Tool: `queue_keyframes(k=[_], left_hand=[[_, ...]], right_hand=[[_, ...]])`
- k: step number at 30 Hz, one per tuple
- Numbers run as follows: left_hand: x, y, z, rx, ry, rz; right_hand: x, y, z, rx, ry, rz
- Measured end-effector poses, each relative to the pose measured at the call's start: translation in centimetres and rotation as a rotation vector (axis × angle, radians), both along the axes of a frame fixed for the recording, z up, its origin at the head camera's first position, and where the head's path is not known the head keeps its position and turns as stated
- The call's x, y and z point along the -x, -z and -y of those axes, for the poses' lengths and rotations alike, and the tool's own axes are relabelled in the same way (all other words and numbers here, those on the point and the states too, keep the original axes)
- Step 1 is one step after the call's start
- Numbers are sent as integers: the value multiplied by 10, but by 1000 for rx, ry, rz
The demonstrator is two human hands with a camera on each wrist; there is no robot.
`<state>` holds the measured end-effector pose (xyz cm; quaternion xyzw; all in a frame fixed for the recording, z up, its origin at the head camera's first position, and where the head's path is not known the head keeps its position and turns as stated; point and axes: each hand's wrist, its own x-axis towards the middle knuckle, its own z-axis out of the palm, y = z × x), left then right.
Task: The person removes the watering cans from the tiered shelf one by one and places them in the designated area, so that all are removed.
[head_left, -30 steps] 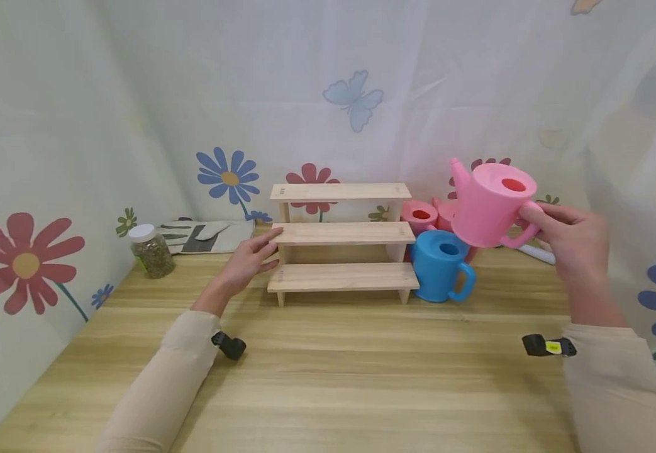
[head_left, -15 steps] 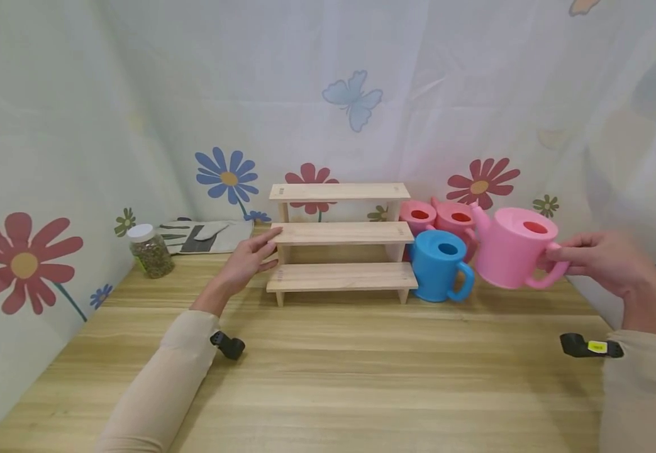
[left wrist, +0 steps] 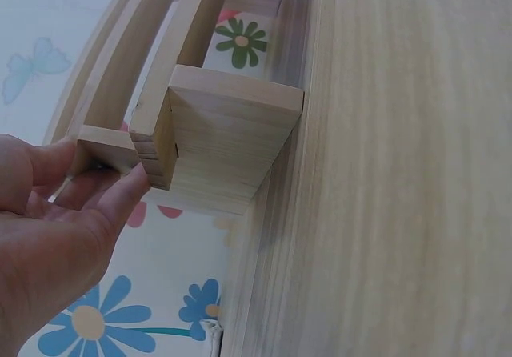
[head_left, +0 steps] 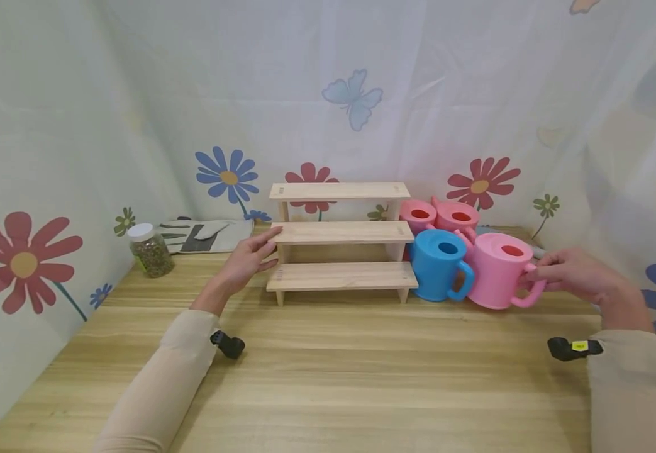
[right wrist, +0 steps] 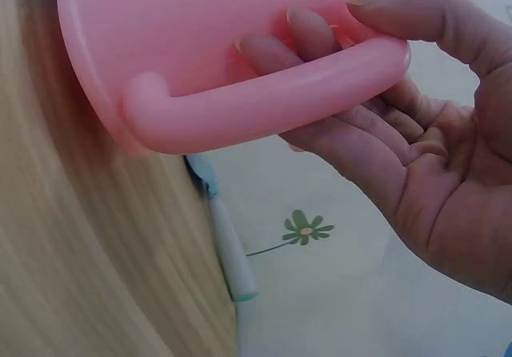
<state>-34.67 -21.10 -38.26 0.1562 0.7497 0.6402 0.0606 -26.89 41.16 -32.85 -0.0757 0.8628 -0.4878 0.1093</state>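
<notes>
My right hand (head_left: 579,274) holds a pink watering can (head_left: 497,277) by its handle; the right wrist view shows fingers passing through the handle (right wrist: 280,93) with the thumb at its top. The can stands upright, low at the table, close beside a blue watering can (head_left: 436,267). Its spout is partly behind the blue can's handle. Two more pink watering cans, one at the left (head_left: 417,214) and one at the right (head_left: 456,217), are behind, partly hidden. My left hand (head_left: 246,255) grips the left end of the middle step of a three-step wooden shelf (head_left: 341,233), seen close up in the left wrist view.
On the back left of the wooden table (head_left: 328,377) stand a white-lidded jar (head_left: 152,251) and a pair of grey-and-white gloves (head_left: 214,236). A white-handled tool (right wrist: 232,245) lies behind the held can. A flowered curtain (head_left: 282,94) surrounds the table.
My right hand has lowered the pink watering can, first swinging it right, then back left beside the blue can. The left hand has stayed at the shelf.
</notes>
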Motion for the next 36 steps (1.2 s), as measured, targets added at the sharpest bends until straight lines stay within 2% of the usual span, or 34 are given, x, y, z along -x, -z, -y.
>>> queue_keyframes(k=[10,16,20,24,28,32,36], left_hand=[[-1,0,-1,-5,11,2],[-1,0,-1,-3,6,-2],[-1,-1,-1,-7,11,-2],[-1,-1,-3,-12,22,-4],[-1,-1,-4,-13,30,1],[0,-3,-5,-17,29,1],[-1,-5,-4,3,11,-2]], right_hand=[[8,14,10,-22,-3,55],[9,14,12,51,-39,83],[8,12,14,26,-38,77],[7,9,15,-54,-3,69],[1,0,19,-247,41,44],[-10,-23,31,-464,134,-50],[-18,-43,59,-518,211,-186]])
